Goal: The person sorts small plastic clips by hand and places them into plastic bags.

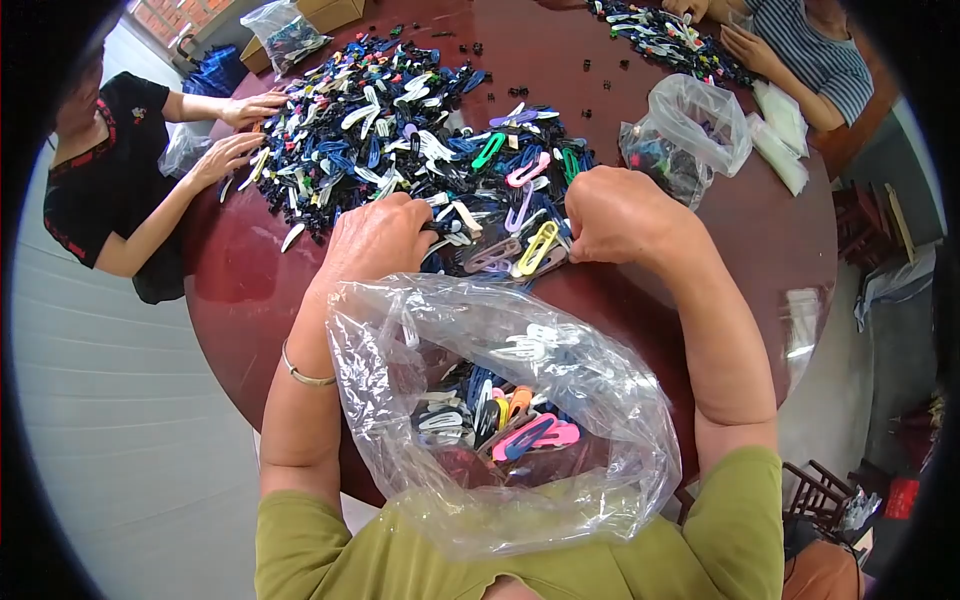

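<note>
A large heap of snap hair clips (370, 110), mostly black, navy and white, lies in front of me. My left hand (385, 232) is at the heap's near edge with its fingers curled in; what they hold is hidden. On the other side, my right hand (622, 215) is closed with thumb and fingers pressed together, beside a yellow hair clip (537, 248). Between the hands lie purple, yellow and dark clips. Below my forearms an open clear plastic bag (365, 385) holds several clips, among them a pink hair clip (562, 434).
At the left, a person in black (110, 180) has both hands at the heap. Another person in stripes (810, 60) sits at the far right by a second clip pile (670, 40). A clear bag (690, 130) stands on the round red table (770, 240) beyond my right hand.
</note>
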The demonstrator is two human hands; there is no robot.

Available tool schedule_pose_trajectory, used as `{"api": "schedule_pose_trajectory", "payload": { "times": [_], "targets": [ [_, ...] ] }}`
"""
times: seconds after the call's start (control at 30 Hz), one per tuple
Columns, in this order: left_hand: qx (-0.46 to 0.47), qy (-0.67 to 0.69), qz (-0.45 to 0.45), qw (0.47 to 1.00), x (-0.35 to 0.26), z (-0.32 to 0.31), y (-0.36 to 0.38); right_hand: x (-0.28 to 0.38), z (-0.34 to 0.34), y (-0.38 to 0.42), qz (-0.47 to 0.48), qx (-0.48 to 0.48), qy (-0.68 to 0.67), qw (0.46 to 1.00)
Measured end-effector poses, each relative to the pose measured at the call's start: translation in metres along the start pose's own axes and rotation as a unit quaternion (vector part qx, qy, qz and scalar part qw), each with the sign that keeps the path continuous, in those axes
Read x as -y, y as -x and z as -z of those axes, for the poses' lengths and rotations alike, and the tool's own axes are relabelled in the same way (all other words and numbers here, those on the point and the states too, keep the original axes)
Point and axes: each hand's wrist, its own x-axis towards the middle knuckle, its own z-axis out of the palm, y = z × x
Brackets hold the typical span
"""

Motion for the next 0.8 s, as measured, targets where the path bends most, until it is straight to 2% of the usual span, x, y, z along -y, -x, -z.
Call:
{"api": "schedule_pose_trajectory", "payload": {
  "times": [0.17,0.27,0.4,0.6,0.7,0.8],
  "targets": [
    [0.013,-0.008,-0.002,1.000,-0.002,0.003,0.001,0.002,0.001,-0.003,-0.002,0.017,-0.002,1.000],
    [0.007,0.002,-0.007,1.000,0.001,0.001,0.001,-0.008,-0.001,-0.002,-0.007,-0.016,-0.035,0.999],
    [0.006,-0.002,-0.015,1.000,0.002,0.000,0.001,-0.016,0.010,0.005,0.042,-0.031,-0.123,0.991],
    [0.013,-0.003,-0.015,1.000,0.004,-0.001,0.000,-0.013,0.019,0.010,0.061,-0.057,-0.196,0.977],
    [0.012,0.001,-0.017,1.000,0.004,-0.001,0.001,-0.010,0.030,0.018,0.088,-0.056,-0.311,0.945],
    [0.008,0.006,-0.023,1.000,0.003,0.001,0.001,0.010,0.043,0.044,0.131,-0.020,-0.482,0.866]
  ]
}}
